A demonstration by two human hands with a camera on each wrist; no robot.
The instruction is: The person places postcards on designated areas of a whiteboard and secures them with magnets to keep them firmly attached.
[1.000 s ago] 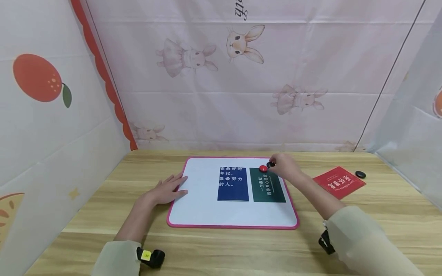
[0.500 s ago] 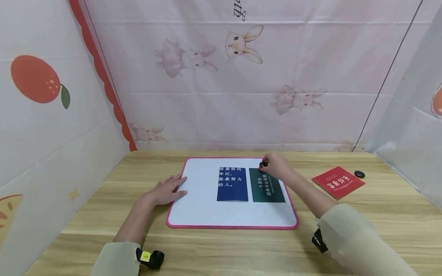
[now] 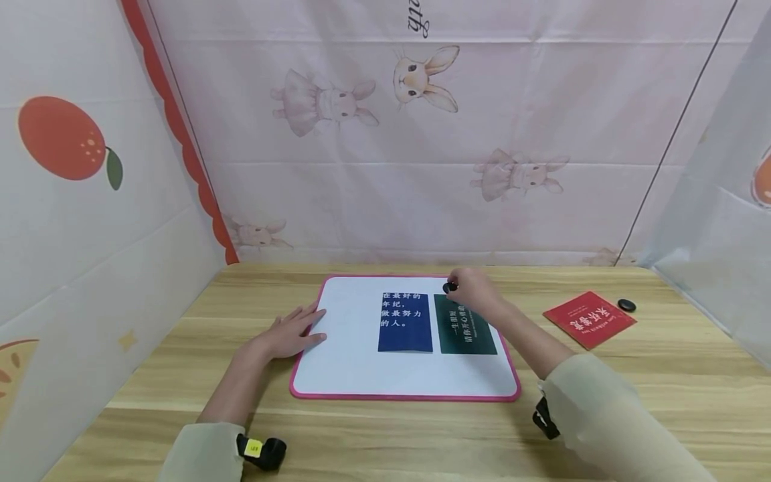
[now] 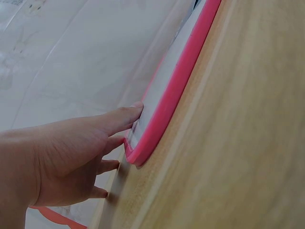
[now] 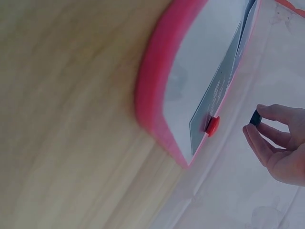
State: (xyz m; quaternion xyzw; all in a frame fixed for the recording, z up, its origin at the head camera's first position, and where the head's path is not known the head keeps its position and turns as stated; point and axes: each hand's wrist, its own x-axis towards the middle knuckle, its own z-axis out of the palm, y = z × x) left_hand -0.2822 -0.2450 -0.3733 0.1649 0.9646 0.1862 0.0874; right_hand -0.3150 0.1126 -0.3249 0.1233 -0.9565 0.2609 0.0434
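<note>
One black disc (image 3: 449,288) in my grip. Head view: R hand (image 3: 478,294) pinches it btwn the fingertips, gap just the disc's thickness, over the far end of the green card (image 3: 466,335). L hand (image 3: 292,335) is spread, fingers loosely straight, holding nothing, thumb & fingertips at the L edge of the board (image 3: 337,371). For room: white surface runs from the blue card (image 3: 405,335) to that L edge, plus a strip below both cards to the near rim. Tight spots: thin gap btwn the cards; green card's near R corner close to the pink R rim. On the table (image 3: 391,442), R of the board, lie a red card (image 3: 590,320) &, just beside it, a second black disc (image 3: 627,305); neither wrist cam gives me those.

L wrist view: shows what the head cam can't, i.e. thumb tip on the white face, lower fingers reaching down past the rim toward the tabletop. Board edge is thick, rounded.

R wrist view: a red disc (image 5: 213,126) sits on the green card by its edge; from the head cam I can't make it out. My black disc is clearly apart from the red one here, held on edge.
</note>
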